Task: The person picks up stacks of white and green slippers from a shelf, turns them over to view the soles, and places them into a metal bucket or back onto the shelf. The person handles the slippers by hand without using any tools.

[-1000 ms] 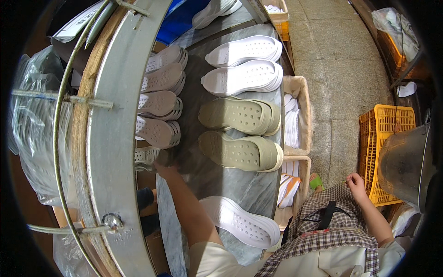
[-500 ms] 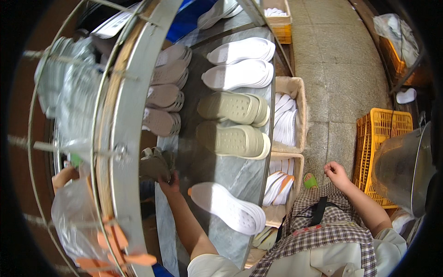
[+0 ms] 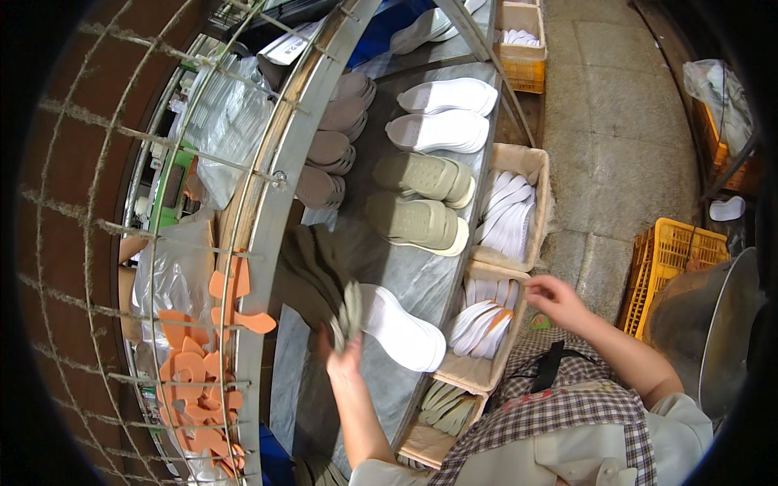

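My left hand [image 3: 344, 354] is closed on the end of a stack of olive-green shoe soles [image 3: 310, 275], blurred by motion and partly in shadow. This stack hangs over the grey marble-patterned shelf, beside a stack of white soles [image 3: 403, 328]. Farther along the shelf lie two stacks of khaki soles [image 3: 417, 223], then two white stacks [image 3: 444, 130]. Brown-grey soles [image 3: 328, 150] line the shelf's left side. My right hand [image 3: 555, 298] is held above the edge of a lined basket [image 3: 504, 344] of white and orange-edged soles, its fingers loosely apart with nothing in them.
A metal frame with wire mesh [image 3: 279, 178] stands on the left, with orange cut pieces [image 3: 194, 364] and clear plastic bags [image 3: 231, 121] behind it. More lined baskets [image 3: 541, 211] stand along the shelf. Yellow crates [image 3: 681, 243] and a large metal drum [image 3: 705, 316] are on the right.
My left hand has drawn the olive-green soles from the shelf's shadowed left side toward me and rightward. My right hand has moved left to the basket edge, its fingers loosening. The view has shifted.
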Demonstrator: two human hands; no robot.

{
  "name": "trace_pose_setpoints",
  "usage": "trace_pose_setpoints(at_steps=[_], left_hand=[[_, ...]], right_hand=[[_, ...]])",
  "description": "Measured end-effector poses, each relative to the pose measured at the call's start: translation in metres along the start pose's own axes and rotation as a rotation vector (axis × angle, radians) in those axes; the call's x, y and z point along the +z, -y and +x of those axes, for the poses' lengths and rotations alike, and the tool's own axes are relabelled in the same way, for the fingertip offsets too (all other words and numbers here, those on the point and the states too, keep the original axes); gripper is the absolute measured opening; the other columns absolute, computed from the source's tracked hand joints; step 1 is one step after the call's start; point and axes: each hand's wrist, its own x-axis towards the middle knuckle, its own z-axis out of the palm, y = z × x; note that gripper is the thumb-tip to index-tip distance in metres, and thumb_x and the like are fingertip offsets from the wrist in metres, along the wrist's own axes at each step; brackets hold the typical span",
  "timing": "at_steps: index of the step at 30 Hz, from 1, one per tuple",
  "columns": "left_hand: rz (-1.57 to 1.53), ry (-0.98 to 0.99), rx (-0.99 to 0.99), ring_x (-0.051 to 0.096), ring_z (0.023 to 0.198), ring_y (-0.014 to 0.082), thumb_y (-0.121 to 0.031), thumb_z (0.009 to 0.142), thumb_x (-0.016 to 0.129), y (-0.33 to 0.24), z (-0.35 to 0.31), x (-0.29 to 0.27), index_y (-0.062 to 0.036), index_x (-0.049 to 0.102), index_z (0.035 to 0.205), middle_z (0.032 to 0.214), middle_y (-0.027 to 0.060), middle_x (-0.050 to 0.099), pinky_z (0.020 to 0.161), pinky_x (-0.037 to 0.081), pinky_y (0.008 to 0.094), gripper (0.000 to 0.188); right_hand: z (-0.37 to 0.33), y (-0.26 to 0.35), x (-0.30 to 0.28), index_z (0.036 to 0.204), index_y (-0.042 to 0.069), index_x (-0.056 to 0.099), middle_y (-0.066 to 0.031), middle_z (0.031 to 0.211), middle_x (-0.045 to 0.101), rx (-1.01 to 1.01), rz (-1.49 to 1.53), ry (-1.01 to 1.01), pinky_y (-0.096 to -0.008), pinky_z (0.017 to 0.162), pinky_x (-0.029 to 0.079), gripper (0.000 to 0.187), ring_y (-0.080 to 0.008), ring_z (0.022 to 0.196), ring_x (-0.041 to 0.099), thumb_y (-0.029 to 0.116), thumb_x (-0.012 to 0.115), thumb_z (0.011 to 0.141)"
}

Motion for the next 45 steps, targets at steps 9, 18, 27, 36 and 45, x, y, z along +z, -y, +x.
trace_pose_setpoints(at_steps=[9, 18, 27, 36, 45], left_hand=[[0.601, 0.172, -0.057, 0.044, 0.121, 0.0299, -0.021, 0.072, 0.073, 0.179, -0.118, 0.018, -0.0024, 0.025, 0.14, 0.135, 0.0147, 0.041, 0.102, 0.037, 0.0443, 0.086], [1.13, 0.748, -0.141, 0.047, 0.117, 0.0247, -0.013, 0.055, 0.088, 0.203, -0.089, 0.11, 0.0022, 0.03, 0.134, 0.129, 0.0136, 0.045, 0.098, 0.039, 0.0399, 0.099], [0.63, 0.699, -0.085, 0.048, 0.118, 0.0247, -0.029, 0.093, 0.051, 0.267, -0.063, 0.128, -0.0036, 0.033, 0.138, 0.135, 0.0112, 0.044, 0.097, 0.042, 0.0377, 0.055], [0.581, 0.794, -0.283, 0.051, 0.116, 0.0243, -0.041, 0.094, 0.047, 0.274, -0.044, 0.108, -0.0045, 0.036, 0.136, 0.132, 0.0105, 0.047, 0.094, 0.045, 0.0393, 0.057], [0.42, 0.778, -0.488, 0.045, 0.122, 0.0251, -0.053, 0.094, 0.037, 0.286, -0.037, 0.103, -0.0058, 0.031, 0.139, 0.136, 0.0099, 0.043, 0.1, 0.039, 0.0392, 0.065]], right_hand=[[-0.019, 0.106, 0.042, 0.145, 0.008, -0.014, -0.0153, 0.152, -0.002, -0.158, 0.827, 0.358, -0.038, 0.112, 0.009, 0.105, -0.0254, 0.14, 0.003, 0.041, 0.064, 0.084], [-0.073, 0.135, -0.022, 0.145, 0.005, -0.01, -0.0163, 0.151, 0.005, -0.283, 0.636, 0.138, -0.0365, 0.112, 0.01, 0.108, -0.0253, 0.14, 0.007, 0.021, 0.07, 0.076], [-0.092, 0.166, -0.041, 0.145, 0.001, -0.006, -0.0194, 0.151, 0.005, -0.351, 0.453, 0.005, -0.0377, 0.112, 0.009, 0.104, -0.0272, 0.14, 0.007, 0.021, 0.07, 0.078], [-0.078, 0.171, -0.037, 0.143, -0.005, -0.005, -0.0256, 0.149, 0.006, -0.255, 0.328, -0.163, -0.0384, 0.112, 0.013, 0.099, -0.0307, 0.139, 0.011, 0.022, 0.068, 0.082], [-0.069, 0.172, -0.032, 0.145, 0.0, -0.005, -0.0206, 0.148, 0.016, -0.136, 0.469, -0.279, -0.037, 0.107, 0.026, 0.097, -0.0289, 0.134, 0.025, 0.019, 0.067, 0.082]])
